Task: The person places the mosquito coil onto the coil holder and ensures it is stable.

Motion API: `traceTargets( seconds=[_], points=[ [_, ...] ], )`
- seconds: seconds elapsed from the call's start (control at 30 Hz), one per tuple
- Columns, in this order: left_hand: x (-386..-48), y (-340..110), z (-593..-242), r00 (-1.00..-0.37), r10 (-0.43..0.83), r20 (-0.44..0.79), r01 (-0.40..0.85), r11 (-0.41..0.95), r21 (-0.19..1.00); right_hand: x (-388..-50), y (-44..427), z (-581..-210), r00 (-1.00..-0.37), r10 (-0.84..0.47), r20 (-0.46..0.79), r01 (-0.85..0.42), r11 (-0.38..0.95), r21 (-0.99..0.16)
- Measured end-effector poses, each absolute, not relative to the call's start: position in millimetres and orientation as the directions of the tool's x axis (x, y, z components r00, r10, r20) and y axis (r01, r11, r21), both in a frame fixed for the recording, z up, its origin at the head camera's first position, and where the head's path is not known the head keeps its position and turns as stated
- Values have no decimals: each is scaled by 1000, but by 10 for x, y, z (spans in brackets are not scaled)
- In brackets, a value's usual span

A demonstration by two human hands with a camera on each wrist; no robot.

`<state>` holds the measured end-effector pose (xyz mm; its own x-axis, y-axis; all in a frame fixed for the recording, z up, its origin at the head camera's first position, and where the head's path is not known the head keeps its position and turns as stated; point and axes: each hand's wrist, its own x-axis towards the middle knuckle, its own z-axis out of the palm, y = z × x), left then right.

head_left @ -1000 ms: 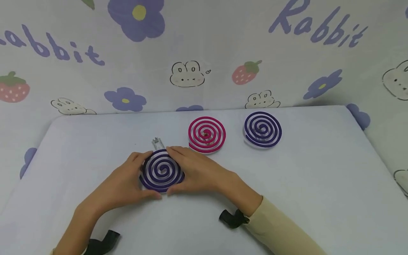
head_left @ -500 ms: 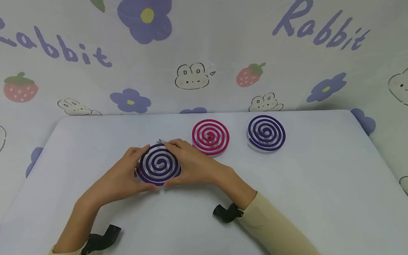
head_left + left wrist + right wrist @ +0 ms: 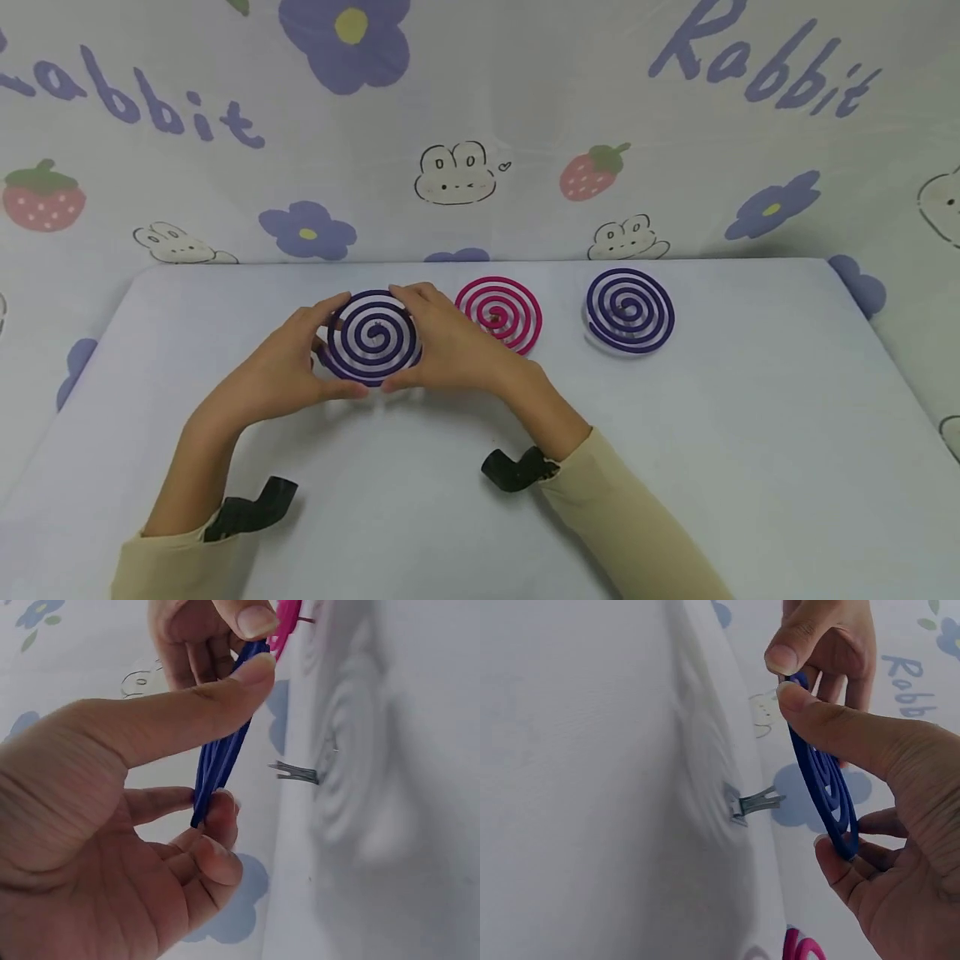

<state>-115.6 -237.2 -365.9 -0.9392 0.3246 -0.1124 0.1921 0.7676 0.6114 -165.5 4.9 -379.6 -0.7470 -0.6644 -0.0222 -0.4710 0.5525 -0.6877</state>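
Note:
A dark blue spiral mosquito coil (image 3: 378, 336) is held in the air between both hands, left of the table's middle. My left hand (image 3: 281, 367) grips its left rim, the thumb on the near edge and fingers at the far side. On the right rim, my right hand (image 3: 465, 342) grips it likewise, the two thumbs close together. Below the coil and apart from it, a small metal coil stand (image 3: 300, 773) rises from the table with its forked prongs up. From the head, the coil mostly hides that stand.
A pink mosquito coil (image 3: 537, 317) sits raised on a stand just right of my right hand, which partly covers it. Farther right is another dark blue coil (image 3: 628, 304), also raised. Behind the white table (image 3: 750, 400) hangs a printed cloth (image 3: 517, 83).
Both hands have carried the blue coil away from the body, toward the table's far edge. The metal stand, earlier visible beyond the coil, is now mostly covered by it in the head view.

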Motion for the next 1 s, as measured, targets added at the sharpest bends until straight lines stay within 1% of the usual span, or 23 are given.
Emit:
traceTargets(
  seconds=[0.23, 0.4, 0.5, 0.7, 0.87, 1.0],
  points=[
    [-1339, -2373, -3614, -933, 323, -158, 143, 735, 663, -1804, 11, -3780, -764, -645, -11, -454, 550, -701],
    [-1395, -2413, -3570, -932, 326, -155, 124, 693, 710, -1892, -38, -3772, -766, -643, -4, -436, 523, -732],
    [-1429, -2434, -3568, -930, 331, -158, 106, 654, 749, -1944, -53, -3753, -779, -626, -13, -404, 519, -753],
    [-1447, -2523, -3613, -926, 308, -219, 23, 625, 781, -1960, -112, -3762, -814, -580, -33, -356, 543, -760],
    [-1458, -2605, -3634, -925, 306, -225, 6, 603, 798, -1980, -157, -3800, -834, -552, 1, -365, 550, -752],
    [-1473, -2634, -3652, -927, 294, -232, -27, 565, 824, -1993, -184, -3824, -858, -512, 41, -353, 529, -771]
  ],
)
